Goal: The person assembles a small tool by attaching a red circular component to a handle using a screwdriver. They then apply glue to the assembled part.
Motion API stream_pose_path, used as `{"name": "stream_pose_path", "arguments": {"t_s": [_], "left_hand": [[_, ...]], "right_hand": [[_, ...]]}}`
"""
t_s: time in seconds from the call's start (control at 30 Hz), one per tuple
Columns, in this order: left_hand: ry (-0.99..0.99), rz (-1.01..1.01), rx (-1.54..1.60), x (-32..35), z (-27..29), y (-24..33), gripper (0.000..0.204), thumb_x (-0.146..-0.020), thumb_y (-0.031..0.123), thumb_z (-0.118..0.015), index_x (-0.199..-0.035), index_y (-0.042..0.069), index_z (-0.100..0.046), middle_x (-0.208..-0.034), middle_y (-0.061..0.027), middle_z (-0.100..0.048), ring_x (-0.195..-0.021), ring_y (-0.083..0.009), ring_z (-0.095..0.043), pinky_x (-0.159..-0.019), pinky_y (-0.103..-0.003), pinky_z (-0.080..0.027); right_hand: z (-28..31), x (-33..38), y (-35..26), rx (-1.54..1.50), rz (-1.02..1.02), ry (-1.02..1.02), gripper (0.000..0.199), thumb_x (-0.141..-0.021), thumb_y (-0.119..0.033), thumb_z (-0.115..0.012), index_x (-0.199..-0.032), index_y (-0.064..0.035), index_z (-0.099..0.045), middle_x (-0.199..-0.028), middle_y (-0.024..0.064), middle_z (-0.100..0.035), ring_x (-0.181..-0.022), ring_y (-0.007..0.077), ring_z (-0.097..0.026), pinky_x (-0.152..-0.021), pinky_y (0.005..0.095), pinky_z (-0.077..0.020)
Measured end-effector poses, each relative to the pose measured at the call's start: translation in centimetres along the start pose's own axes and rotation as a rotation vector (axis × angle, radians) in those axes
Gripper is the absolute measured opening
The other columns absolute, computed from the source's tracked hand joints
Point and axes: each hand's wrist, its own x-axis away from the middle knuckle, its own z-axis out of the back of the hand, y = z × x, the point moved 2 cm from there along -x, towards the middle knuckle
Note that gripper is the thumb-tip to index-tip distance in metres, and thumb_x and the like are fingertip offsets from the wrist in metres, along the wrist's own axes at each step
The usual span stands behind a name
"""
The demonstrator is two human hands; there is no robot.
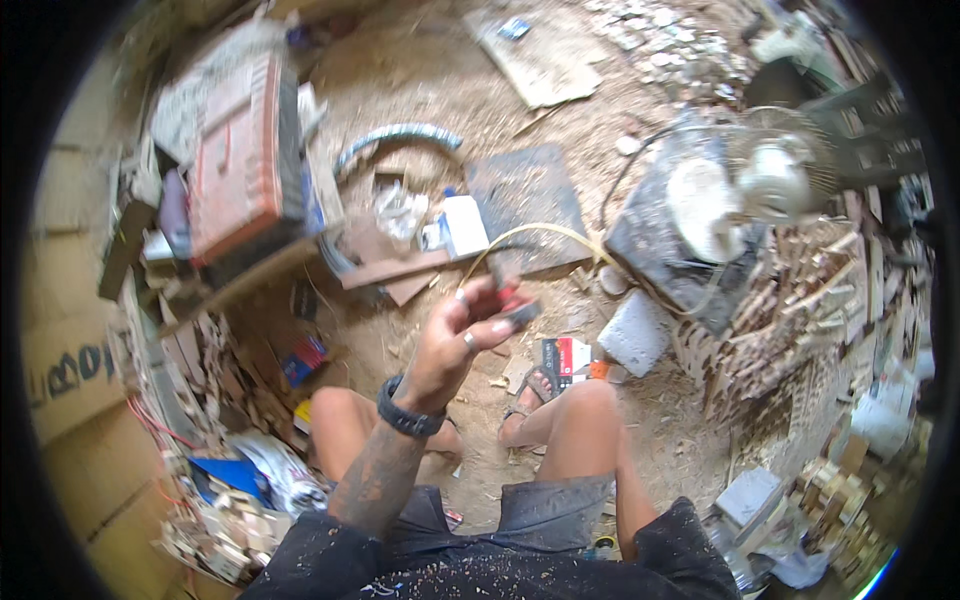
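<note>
My left hand (463, 325) is raised in front of my knees, with a dark watch on the wrist and rings on the fingers. Its fingers are closed round a small red and grey object (511, 300), blurred, whose kind I cannot make out. Beyond the hand, a thin yellowish strip or hose (550, 227) arcs toward the right. A white box (464, 227) lies past the fingertips, beside a dark flat board (528, 200). My right hand does not show; only the right sleeve is visible at the lower edge.
A dusty reddish toolbox (235, 160) stands at the left. A fan (775, 178) lies on a dark board at the right, beside a heap of wood pieces (785, 330). A white block (634, 332) and a red, black and white box (566, 360) sit near my foot.
</note>
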Motion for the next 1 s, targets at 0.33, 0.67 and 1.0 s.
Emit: {"name": "stream_pose_path", "arguments": {"t_s": [0.33, 0.67, 1.0], "left_hand": [[-0.262, 0.575, -0.46, 10.1, -24.3, 18.1, 0.029, -0.097, 0.02, -0.061, -0.111, -0.005, -0.066, -0.107, -0.0156, -0.069, -0.101, -0.0248, -0.066, -0.09, -0.037, -0.053], [-1.342, -0.114, -1.402, 14.8, -40.9, 18.8, 0.023, -0.08, 0.019, -0.079, -0.092, 0.0, -0.075, -0.086, -0.0144, -0.073, -0.081, -0.0218, -0.07, -0.075, -0.033, -0.053], [-1.651, 0.181, -1.37, 16.7, -40.5, 20.8, 0.024, -0.085, 0.018, -0.078, -0.088, -0.004, -0.069, -0.079, -0.0108, -0.073, -0.071, -0.0125, -0.066, -0.066, -0.029, -0.052]], "right_hand": [[10.5, 34.9, -2.6, -0.404, -0.504, 0.021, 0.063, -0.076, -0.057, -0.065, -0.124, -0.0174, -0.066, -0.107, 0.018, -0.071, -0.103, 0.0334, -0.067, -0.086, 0.0428, -0.0514], [1.9, 49.2, -9.4, -0.952, -0.972, 0.582, 0.057, -0.07, -0.059, -0.071, -0.083, -0.004, -0.075, -0.077, 0.0213, -0.071, -0.081, 0.0361, -0.071, -0.073, 0.0438, -0.0543], [-14.8, 56.2, -30.0, -1.392, -1.29, 0.47, 0.065, -0.07, -0.067, -0.071, -0.087, -0.0047, -0.075, -0.085, 0.0161, -0.073, -0.077, 0.0287, -0.071, -0.07, 0.0407, -0.0543]]}}
